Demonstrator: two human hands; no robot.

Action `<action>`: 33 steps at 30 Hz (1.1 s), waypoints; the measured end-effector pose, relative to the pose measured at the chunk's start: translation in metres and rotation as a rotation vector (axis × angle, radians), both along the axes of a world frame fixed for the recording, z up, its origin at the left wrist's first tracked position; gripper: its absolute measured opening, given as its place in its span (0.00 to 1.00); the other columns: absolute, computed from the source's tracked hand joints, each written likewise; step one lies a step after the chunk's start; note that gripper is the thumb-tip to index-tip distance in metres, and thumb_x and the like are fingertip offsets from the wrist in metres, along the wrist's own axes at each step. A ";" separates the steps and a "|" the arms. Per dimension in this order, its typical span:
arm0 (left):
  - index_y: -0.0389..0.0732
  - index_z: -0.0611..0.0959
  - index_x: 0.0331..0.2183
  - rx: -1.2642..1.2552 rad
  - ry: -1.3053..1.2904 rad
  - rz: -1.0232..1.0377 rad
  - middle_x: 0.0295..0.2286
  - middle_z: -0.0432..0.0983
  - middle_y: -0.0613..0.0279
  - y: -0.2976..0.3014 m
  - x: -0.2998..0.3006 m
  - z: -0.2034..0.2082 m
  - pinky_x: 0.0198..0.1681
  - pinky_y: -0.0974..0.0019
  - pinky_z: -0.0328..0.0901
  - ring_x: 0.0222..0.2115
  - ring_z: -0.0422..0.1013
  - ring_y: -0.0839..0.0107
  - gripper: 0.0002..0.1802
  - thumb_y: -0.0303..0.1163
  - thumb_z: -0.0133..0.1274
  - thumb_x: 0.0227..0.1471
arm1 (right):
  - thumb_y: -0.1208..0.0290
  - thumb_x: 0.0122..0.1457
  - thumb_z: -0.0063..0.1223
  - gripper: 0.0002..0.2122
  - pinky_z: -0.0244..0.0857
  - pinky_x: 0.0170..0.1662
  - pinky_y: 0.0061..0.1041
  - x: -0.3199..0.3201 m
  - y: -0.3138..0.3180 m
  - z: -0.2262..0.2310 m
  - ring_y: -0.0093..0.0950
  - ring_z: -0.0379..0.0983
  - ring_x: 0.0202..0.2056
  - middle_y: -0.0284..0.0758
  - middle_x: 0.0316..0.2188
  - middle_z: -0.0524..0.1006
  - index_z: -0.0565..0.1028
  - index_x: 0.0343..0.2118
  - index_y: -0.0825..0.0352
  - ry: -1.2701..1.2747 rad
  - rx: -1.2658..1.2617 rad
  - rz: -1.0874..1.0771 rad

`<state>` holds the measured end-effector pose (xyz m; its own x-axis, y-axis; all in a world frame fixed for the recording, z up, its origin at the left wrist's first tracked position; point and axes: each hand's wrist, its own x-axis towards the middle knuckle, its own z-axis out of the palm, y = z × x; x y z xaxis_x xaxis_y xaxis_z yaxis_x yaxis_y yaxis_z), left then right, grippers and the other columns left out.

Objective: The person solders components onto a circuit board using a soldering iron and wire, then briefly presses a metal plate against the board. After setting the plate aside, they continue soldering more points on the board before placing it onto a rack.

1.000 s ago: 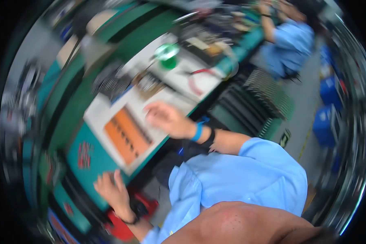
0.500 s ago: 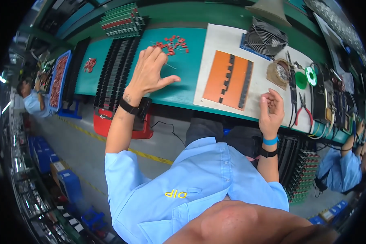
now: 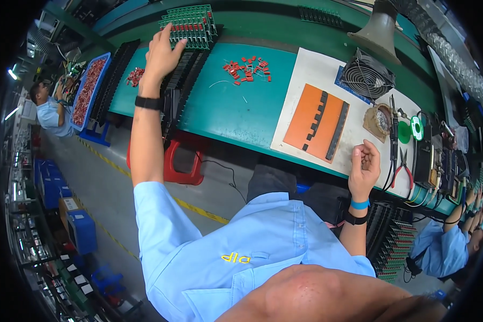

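Note:
My left hand reaches to the far left of the bench, its thumb and fingers apart and nothing seen between them. Its fingertips are at a stack of green circuit boards with red parts, standing at the far end of a black slotted rack. Whether the fingertips touch the boards I cannot tell. Loosely curled and empty, my right hand rests by the bench's front edge. An orange sheet with black strips lies left of it on a white mat.
Loose red components lie on the green bench top. A blue tray of red parts stands far left. On the right are a fan, a solder spool, red-handled pliers and cables. Co-workers sit at both sides.
My left hand has moved left and away from me, from beside the loose red components to the stacked boards. My right hand stays by the front edge. The view has shifted slightly.

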<state>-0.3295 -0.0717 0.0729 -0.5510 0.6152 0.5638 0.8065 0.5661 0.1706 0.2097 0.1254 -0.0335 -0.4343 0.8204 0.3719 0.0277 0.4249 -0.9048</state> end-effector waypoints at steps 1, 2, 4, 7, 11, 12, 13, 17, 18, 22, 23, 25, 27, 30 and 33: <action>0.46 0.70 0.62 -0.028 0.009 0.017 0.57 0.69 0.48 0.007 -0.007 0.003 0.57 0.45 0.63 0.56 0.67 0.45 0.35 0.46 0.58 0.57 | 0.79 0.65 0.54 0.15 0.66 0.44 0.20 0.001 0.000 0.000 0.20 0.71 0.38 0.34 0.37 0.77 0.71 0.54 0.74 -0.002 -0.007 -0.019; 0.49 0.70 0.63 -0.056 0.017 0.035 0.56 0.70 0.48 0.014 -0.013 0.006 0.57 0.46 0.64 0.56 0.67 0.45 0.33 0.43 0.58 0.59 | 0.80 0.65 0.55 0.14 0.67 0.45 0.20 0.002 0.000 0.000 0.20 0.72 0.38 0.35 0.37 0.77 0.72 0.53 0.74 -0.005 -0.014 -0.038; 0.52 0.70 0.63 -0.086 0.022 0.048 0.56 0.70 0.48 0.019 -0.030 0.007 0.57 0.47 0.64 0.56 0.67 0.45 0.31 0.40 0.57 0.60 | 0.79 0.65 0.55 0.14 0.67 0.44 0.20 0.001 -0.002 0.003 0.20 0.72 0.38 0.35 0.37 0.77 0.72 0.53 0.74 -0.007 -0.013 -0.036; 0.57 0.73 0.60 -0.184 0.182 0.018 0.55 0.70 0.51 0.018 -0.059 -0.001 0.52 0.42 0.67 0.54 0.67 0.44 0.27 0.37 0.55 0.59 | 0.79 0.65 0.55 0.14 0.67 0.44 0.21 -0.002 -0.004 0.006 0.20 0.72 0.38 0.35 0.37 0.77 0.72 0.53 0.74 -0.026 -0.013 -0.038; 0.50 0.78 0.50 -0.276 0.259 -0.036 0.48 0.76 0.54 0.043 -0.076 0.024 0.47 0.46 0.71 0.50 0.72 0.48 0.18 0.30 0.54 0.57 | 0.78 0.66 0.55 0.15 0.67 0.43 0.19 -0.001 -0.005 0.012 0.19 0.71 0.38 0.32 0.39 0.76 0.71 0.54 0.73 -0.003 -0.094 -0.058; 0.48 0.78 0.50 -0.286 0.230 -0.084 0.45 0.78 0.54 0.032 -0.082 0.032 0.46 0.48 0.71 0.47 0.74 0.50 0.17 0.28 0.55 0.58 | 0.78 0.64 0.57 0.15 0.67 0.44 0.20 -0.007 -0.009 0.023 0.21 0.71 0.38 0.33 0.39 0.76 0.72 0.53 0.73 -0.037 -0.043 -0.019; 0.46 0.79 0.49 -0.287 0.204 -0.127 0.42 0.80 0.54 0.029 -0.090 0.037 0.45 0.51 0.71 0.44 0.77 0.52 0.16 0.27 0.55 0.58 | 0.78 0.62 0.59 0.16 0.67 0.44 0.22 -0.016 -0.011 0.034 0.23 0.72 0.38 0.34 0.39 0.77 0.74 0.52 0.72 -0.068 0.017 0.022; 0.39 0.80 0.45 -0.269 -0.148 -0.257 0.39 0.81 0.52 0.034 -0.105 0.047 0.44 0.56 0.70 0.40 0.77 0.54 0.12 0.25 0.57 0.57 | 0.78 0.56 0.64 0.18 0.68 0.45 0.26 -0.041 -0.026 0.059 0.30 0.73 0.39 0.38 0.40 0.77 0.76 0.49 0.71 -0.214 0.253 0.177; 0.39 0.80 0.45 -0.268 -0.141 -0.245 0.39 0.81 0.52 0.033 -0.105 0.052 0.44 0.56 0.70 0.40 0.77 0.54 0.12 0.25 0.57 0.57 | 0.76 0.54 0.65 0.19 0.67 0.47 0.28 -0.051 -0.031 0.061 0.33 0.73 0.42 0.40 0.42 0.77 0.76 0.49 0.70 -0.267 0.328 0.240; 0.36 0.82 0.42 -0.388 -0.124 -0.313 0.34 0.81 0.54 0.038 -0.101 0.069 0.43 0.62 0.69 0.35 0.77 0.61 0.10 0.26 0.58 0.57 | 0.70 0.52 0.68 0.22 0.65 0.51 0.36 -0.080 -0.041 0.067 0.42 0.69 0.49 0.45 0.49 0.74 0.77 0.50 0.66 -0.426 0.524 0.353; 0.37 0.82 0.42 -0.411 -0.156 -0.310 0.34 0.82 0.55 0.041 -0.098 0.073 0.42 0.61 0.70 0.35 0.77 0.62 0.10 0.27 0.58 0.57 | 0.68 0.53 0.68 0.22 0.64 0.53 0.38 -0.082 -0.042 0.068 0.44 0.67 0.51 0.46 0.52 0.72 0.77 0.51 0.65 -0.509 0.553 0.313; 0.37 0.83 0.42 -0.456 -0.222 -0.305 0.33 0.83 0.55 0.040 -0.091 0.085 0.41 0.61 0.70 0.34 0.77 0.64 0.11 0.29 0.59 0.57 | 0.65 0.53 0.68 0.23 0.62 0.55 0.41 -0.089 -0.043 0.067 0.46 0.65 0.54 0.47 0.55 0.70 0.77 0.52 0.64 -0.586 0.585 0.278; 0.37 0.83 0.42 -0.442 -0.242 -0.310 0.33 0.83 0.57 0.037 -0.087 0.094 0.41 0.62 0.70 0.34 0.77 0.66 0.11 0.29 0.59 0.58 | 0.59 0.53 0.67 0.24 0.58 0.57 0.45 -0.099 -0.046 0.057 0.49 0.62 0.57 0.48 0.58 0.67 0.77 0.53 0.62 -0.626 0.594 0.292; 0.36 0.83 0.43 -0.404 -0.281 -0.314 0.33 0.83 0.60 0.029 -0.078 0.108 0.42 0.64 0.69 0.35 0.77 0.69 0.11 0.30 0.59 0.58 | 0.56 0.54 0.66 0.25 0.55 0.59 0.48 -0.112 -0.055 0.048 0.51 0.60 0.59 0.49 0.61 0.65 0.77 0.54 0.61 -0.662 0.633 0.279; 0.36 0.83 0.43 -0.296 -0.428 -0.425 0.33 0.82 0.65 0.025 -0.056 0.115 0.43 0.68 0.68 0.35 0.76 0.75 0.12 0.32 0.59 0.60 | 0.55 0.55 0.64 0.26 0.53 0.60 0.50 -0.117 -0.060 0.042 0.52 0.59 0.60 0.50 0.62 0.64 0.76 0.54 0.62 -0.696 0.684 0.225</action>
